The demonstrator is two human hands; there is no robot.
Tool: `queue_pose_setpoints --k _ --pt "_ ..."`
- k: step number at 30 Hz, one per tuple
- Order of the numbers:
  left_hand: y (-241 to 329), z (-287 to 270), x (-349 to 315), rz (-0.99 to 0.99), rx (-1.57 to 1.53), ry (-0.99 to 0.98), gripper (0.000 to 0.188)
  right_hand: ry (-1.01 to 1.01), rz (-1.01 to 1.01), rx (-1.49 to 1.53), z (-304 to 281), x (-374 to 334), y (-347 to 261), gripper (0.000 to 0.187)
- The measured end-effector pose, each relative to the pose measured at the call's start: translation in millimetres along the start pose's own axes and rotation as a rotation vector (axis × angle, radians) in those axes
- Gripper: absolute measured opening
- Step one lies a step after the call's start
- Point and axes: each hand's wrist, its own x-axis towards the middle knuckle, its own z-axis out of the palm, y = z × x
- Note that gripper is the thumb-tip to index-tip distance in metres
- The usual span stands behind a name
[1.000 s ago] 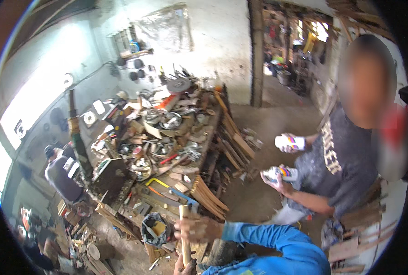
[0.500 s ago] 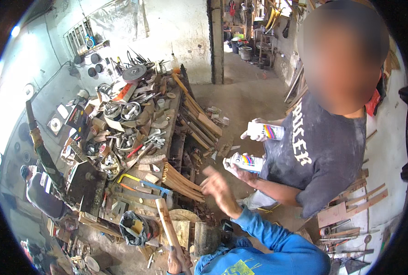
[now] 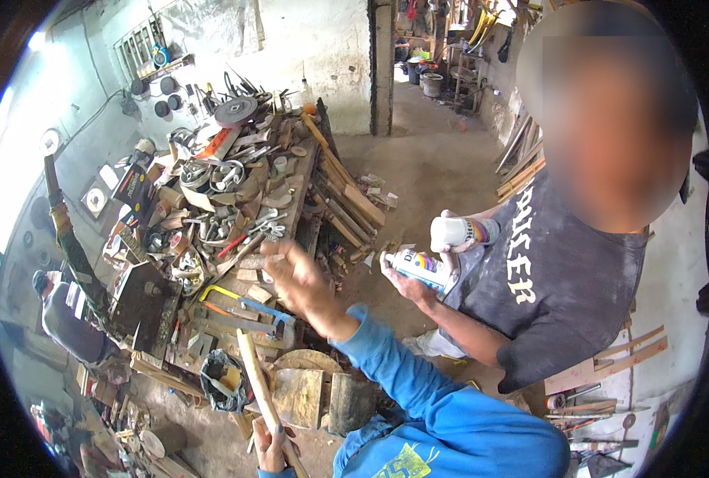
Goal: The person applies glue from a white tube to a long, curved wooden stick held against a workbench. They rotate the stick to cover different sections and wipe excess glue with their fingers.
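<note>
Low in the picture, my left hand [image 3: 270, 448] is wrapped round a pale wooden stick [image 3: 259, 382] that points up and slightly left. My right hand [image 3: 303, 283] is raised over the near right part of the cluttered workbench, its fingers apart and slightly blurred, with nothing in them. Below it on the bench lies a hacksaw [image 3: 247, 299] with a yellow and blue frame. Across from me, a co-worker in a dark shirt holds two cans, an upper spray can [image 3: 464, 233] and a lower spray can [image 3: 422, 267], one per hand.
The workbench [image 3: 291, 215] carries heaped tools and wood offcuts. A grinding disc [image 3: 236, 112] lies at its far end. Beside my stick stands a bucket lined with a black bag [image 3: 225, 381], near a wooden block [image 3: 299, 398]. Another person [image 3: 80, 327] bends at the left.
My right hand has swung left and up, from near the co-worker's cans to over the bench. The stick in my left hand has shifted left. The co-worker's cans have turned slightly.
</note>
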Motion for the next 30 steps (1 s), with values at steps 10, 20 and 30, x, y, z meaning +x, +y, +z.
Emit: queue_pose_setpoints --k 10,20,30 --pt "-11 22 54 0.655 0.661 0.154 0.045 -0.117 0.578 0.002 34 -131 130 0.034" --pt "2 48 37 0.544 0.605 0.04 0.047 0.305 0.452 -0.055 -27 -4 91 0.036" --pt "-8 46 24 0.033 0.031 -0.335 0.03 -0.082 0.582 0.509 -56 -13 80 0.061"
